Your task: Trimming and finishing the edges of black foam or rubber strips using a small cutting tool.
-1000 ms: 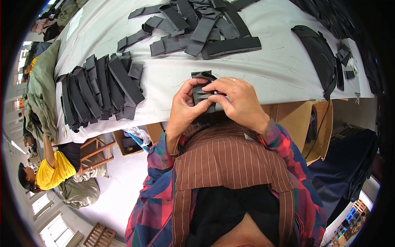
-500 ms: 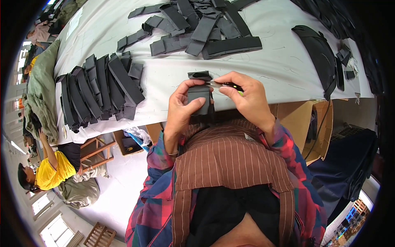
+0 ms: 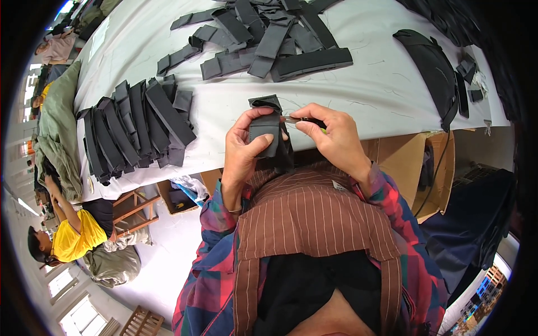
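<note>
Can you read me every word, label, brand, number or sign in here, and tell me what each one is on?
There is no text I can read.
Small pale tag on the brown striped apron: too small to read.
Pale sheet at the upper left: nothing legible.
Dark fabric piece in the left hand, small tool in the right hand: no readable lettering.
</note>
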Demonstrator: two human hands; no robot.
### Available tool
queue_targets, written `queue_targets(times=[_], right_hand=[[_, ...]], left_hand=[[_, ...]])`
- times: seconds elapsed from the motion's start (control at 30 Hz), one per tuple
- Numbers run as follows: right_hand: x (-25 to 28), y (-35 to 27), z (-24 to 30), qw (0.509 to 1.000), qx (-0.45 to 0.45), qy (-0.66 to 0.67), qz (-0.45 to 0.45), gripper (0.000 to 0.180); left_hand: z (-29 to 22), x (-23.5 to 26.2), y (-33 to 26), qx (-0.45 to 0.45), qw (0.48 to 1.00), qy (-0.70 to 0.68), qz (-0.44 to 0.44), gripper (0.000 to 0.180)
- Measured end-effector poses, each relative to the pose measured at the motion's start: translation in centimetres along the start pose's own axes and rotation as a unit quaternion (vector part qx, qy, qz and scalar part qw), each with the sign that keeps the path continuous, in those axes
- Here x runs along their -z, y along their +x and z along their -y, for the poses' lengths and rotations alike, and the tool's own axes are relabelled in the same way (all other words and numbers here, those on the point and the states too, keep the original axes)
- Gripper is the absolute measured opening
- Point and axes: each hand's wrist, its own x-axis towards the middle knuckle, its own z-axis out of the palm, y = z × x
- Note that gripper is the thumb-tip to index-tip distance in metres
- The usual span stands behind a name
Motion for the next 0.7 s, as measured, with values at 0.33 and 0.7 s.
queue_targets(times=[0.33, 0.7], right_hand=[[-0.5, 0.0, 0.3, 0.992, 0.078, -0.087, -0.039, 0.014], [-1.0, 1.6, 1.1, 0.985, 0.104, 0.032, -0.137, 0.014]], left_hand=[[-0.2, -0.2, 0.0, 0.01, 1.0, 0.006, -0.002, 0.045], [0.0, -0.7, -0.1, -0.001, 1.0, 0.002, 0.01, 0.045]])
